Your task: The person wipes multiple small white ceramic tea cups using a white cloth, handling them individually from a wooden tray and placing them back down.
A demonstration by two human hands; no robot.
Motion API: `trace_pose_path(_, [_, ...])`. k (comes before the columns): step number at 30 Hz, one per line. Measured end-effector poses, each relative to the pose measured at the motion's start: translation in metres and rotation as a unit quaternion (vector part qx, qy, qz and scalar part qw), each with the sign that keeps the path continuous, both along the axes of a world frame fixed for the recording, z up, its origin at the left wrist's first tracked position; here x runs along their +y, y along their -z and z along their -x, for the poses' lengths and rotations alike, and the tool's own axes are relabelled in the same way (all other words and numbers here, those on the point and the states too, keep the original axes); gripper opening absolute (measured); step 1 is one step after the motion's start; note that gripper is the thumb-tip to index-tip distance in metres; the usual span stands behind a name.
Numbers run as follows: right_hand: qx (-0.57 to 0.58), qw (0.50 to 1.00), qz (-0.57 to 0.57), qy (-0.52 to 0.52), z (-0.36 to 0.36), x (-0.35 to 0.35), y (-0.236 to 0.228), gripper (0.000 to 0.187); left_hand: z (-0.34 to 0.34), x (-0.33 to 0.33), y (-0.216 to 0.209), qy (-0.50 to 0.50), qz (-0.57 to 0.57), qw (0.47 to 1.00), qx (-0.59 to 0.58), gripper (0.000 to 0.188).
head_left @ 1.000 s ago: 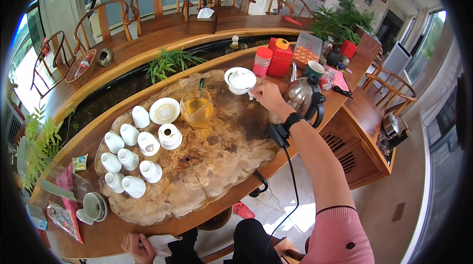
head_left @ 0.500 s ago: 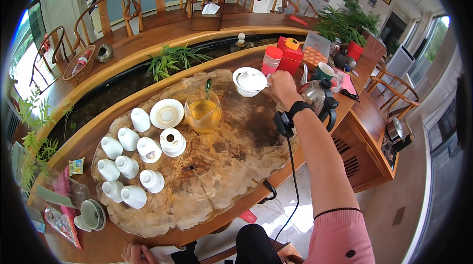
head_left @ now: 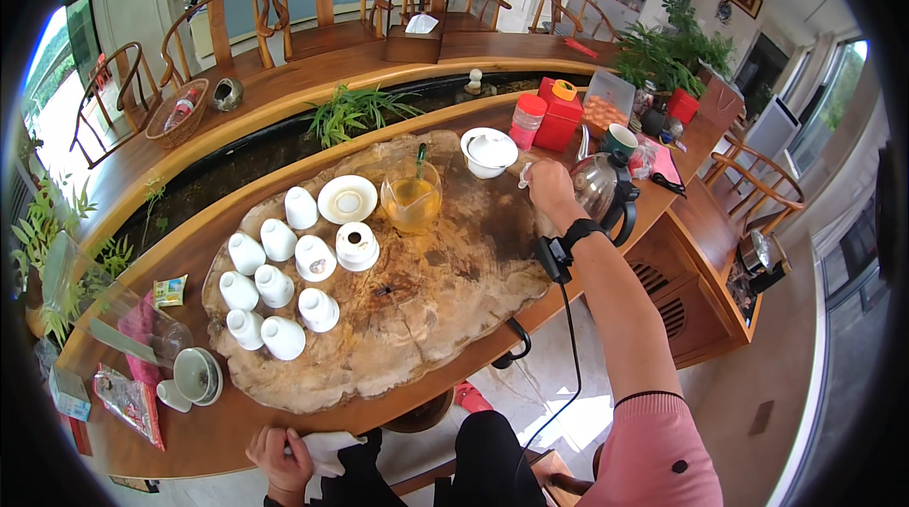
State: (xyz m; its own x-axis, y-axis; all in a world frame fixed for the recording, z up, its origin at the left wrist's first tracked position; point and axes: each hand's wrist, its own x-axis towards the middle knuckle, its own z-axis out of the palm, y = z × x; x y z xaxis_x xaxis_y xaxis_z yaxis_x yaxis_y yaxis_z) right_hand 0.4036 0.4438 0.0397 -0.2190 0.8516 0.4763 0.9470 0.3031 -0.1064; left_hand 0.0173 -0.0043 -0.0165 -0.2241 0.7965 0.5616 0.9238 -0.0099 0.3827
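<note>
Curled at the near table edge, my left hand [head_left: 282,462] is closed on a white cloth [head_left: 333,451]. My right hand [head_left: 551,191] is pinched above the right part of the stone-like tea slab [head_left: 417,308], with a small white thing [head_left: 525,175] at its fingertips, too small to make out. Just beyond it stands a white lidded bowl [head_left: 489,153], apart from the fingers. The glass kettle [head_left: 597,183] is close to the right of this hand. A glass pitcher [head_left: 413,200] of amber liquid with a green handle rests mid-slab.
Several upturned white cups [head_left: 275,285] cover the slab's left part, near a saucer [head_left: 347,198] and a white strainer stand [head_left: 357,247]. Behind the lidded bowl are a red-capped jar [head_left: 526,121] and a red tin [head_left: 559,119]. Stacked bowls [head_left: 199,376] sit far left. A black cable [head_left: 576,355] hangs from my right wrist.
My right hand has drawn away from the lidded bowl, toward me. My left hand has come further into view with the cloth. The whole view has shifted a little.
</note>
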Motion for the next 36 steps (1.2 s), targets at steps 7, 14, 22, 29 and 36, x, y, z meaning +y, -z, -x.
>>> trace_pose_path(7, [-0.002, 0.993, 0.034, -0.116, 0.048, -0.089, -0.002, 0.012, -0.005, 0.002, -0.009, 0.014, -0.017, 1.000, -0.012, 0.019])
trace_pose_path(14, [0.054, 0.962, 0.094, -0.251, 0.135, -0.178, -0.005, 0.008, -0.002, 0.000, -0.008, 0.006, -0.041, 0.999, 0.006, 0.019])
trace_pose_path(22, [0.079, 0.925, 0.122, -0.352, 0.163, -0.227, -0.007, 0.006, -0.001, 0.002, -0.005, 0.006, -0.053, 0.999, 0.002, 0.018])
trace_pose_path(29, [0.084, 0.892, 0.144, -0.420, 0.180, -0.269, -0.022, 0.013, -0.001, 0.000, -0.005, 0.002, -0.062, 0.998, 0.009, 0.018])
trace_pose_path(36, [0.050, 0.925, 0.106, -0.362, 0.173, -0.290, -0.043, 0.026, 0.000, 0.001, -0.002, -0.004, -0.079, 0.997, 0.018, 0.020])
